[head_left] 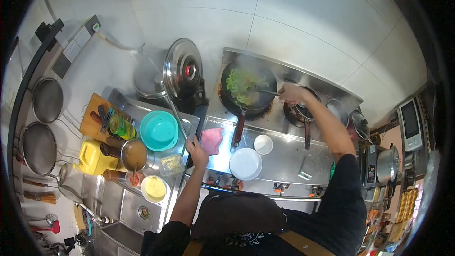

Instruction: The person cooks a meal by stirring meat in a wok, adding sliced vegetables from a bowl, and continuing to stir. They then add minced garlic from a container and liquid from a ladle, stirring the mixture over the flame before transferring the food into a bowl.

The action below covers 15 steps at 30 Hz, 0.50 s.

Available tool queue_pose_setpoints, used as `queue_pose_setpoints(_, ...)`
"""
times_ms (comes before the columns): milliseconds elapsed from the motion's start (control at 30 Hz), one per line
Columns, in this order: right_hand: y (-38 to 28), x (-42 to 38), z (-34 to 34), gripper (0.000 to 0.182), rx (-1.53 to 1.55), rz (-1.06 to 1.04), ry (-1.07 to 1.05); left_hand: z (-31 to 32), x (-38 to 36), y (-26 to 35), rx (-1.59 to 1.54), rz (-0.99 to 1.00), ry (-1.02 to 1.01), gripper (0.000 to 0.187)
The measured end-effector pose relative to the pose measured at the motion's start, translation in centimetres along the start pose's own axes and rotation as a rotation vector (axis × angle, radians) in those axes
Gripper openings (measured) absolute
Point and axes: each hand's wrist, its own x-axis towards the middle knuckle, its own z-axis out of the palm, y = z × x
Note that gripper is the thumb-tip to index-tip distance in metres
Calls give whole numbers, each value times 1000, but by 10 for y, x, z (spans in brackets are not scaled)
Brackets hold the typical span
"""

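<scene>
My right hand is closed around the dark handle of a turner, whose far end is among green leafy vegetables in a steaming dark wok. The wok's reddish-brown handle points toward me, untouched. On the left, my left hand grips the end of a long-handled metal ladle. Its head lies at the steaming pot, beside a tilted shiny lid. A pink cloth lies just right of that hand.
A white plate and small white bowl stand on the steel counter. A teal basin, yellow jug, pot of brown liquid and yellow-filled bowl crowd the left. Another pan sits right of the wok.
</scene>
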Motion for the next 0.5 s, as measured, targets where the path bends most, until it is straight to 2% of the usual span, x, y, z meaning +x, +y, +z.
queue_pose_setpoints(100, -16, -25, -44, 20, -267, 113, -46, 0, -3, 15, -107, 53, -34, 60)
queue_pose_setpoints(200, -1, -3, -67, 25, -313, 217, -98, 4, -2, 42, -222, 69, -124, 49)
queue_pose_setpoints(233, 5, 10, -68, 24, -327, 194, -62, 7, -1, 50, -259, 66, -159, 46)
queue_pose_setpoints(267, 13, 28, -64, 23, -341, 168, -27, 13, 1, 52, -249, 151, -175, 39)
queue_pose_setpoints(333, 11, 59, -55, 19, -450, 68, 9, 16, 5, 69, -319, 116, -301, 40)
queue_pose_setpoints(433, -8, 93, -39, 16, -531, -29, 181, 24, 11, 91, -349, 47, -430, 43)
queue_pose_setpoints(500, -10, 109, -22, 14, -669, -281, 437, 28, 20, 105, -413, -28, -498, 47)
